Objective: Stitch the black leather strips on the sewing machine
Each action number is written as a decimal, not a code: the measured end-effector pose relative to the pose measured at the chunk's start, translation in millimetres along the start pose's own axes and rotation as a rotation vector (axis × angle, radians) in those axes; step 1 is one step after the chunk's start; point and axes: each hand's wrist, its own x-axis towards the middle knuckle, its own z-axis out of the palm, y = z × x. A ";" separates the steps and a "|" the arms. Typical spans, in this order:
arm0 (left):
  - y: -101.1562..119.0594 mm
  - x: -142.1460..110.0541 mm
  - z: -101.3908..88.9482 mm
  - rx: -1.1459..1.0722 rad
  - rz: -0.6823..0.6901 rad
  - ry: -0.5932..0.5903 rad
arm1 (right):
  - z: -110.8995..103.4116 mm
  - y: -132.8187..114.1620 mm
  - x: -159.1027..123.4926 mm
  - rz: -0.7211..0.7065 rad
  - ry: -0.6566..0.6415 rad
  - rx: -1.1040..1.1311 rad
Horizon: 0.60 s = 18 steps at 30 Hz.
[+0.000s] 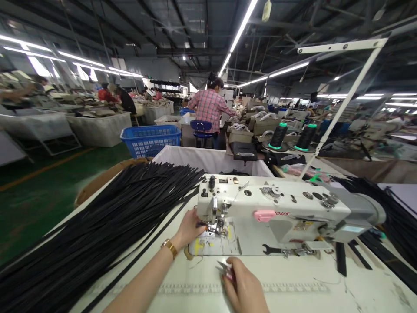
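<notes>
My left hand (188, 229), with a gold watch (169, 248) on its wrist, reaches to the presser foot (213, 228) of a white sewing machine (241, 195). Its fingers are closed beside the foot, near a small dark piece; what they hold is mostly hidden. In front of the machine bed, my right hand (243, 284) grips small thread snips (228, 271), blades pointing up and left. A large bundle of long black strips (107, 221) lies left of the machine. One single black strip (143, 243) runs along the table beside my left forearm.
A wrench (275, 250) lies on the machine bed. A printed ruler (293, 288) crosses the table's front. Behind stand a white-lined bin (208, 158), black thread cones (278, 135) and a blue basket (150, 140). A co-worker in a checked shirt (208, 111) sits ahead, facing away.
</notes>
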 end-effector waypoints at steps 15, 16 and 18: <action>-24.9 -46.9 -12.9 -0.161 -0.054 0.060 | 22.3 -76.0 79.4 0.260 -0.064 -0.126; -24.5 -46.4 -13.2 -0.163 -0.052 0.058 | 23.2 -77.7 80.7 0.272 -0.055 -0.136; -23.9 -45.7 -13.8 -0.172 -0.049 0.064 | 24.7 -82.2 82.8 0.298 -0.046 -0.149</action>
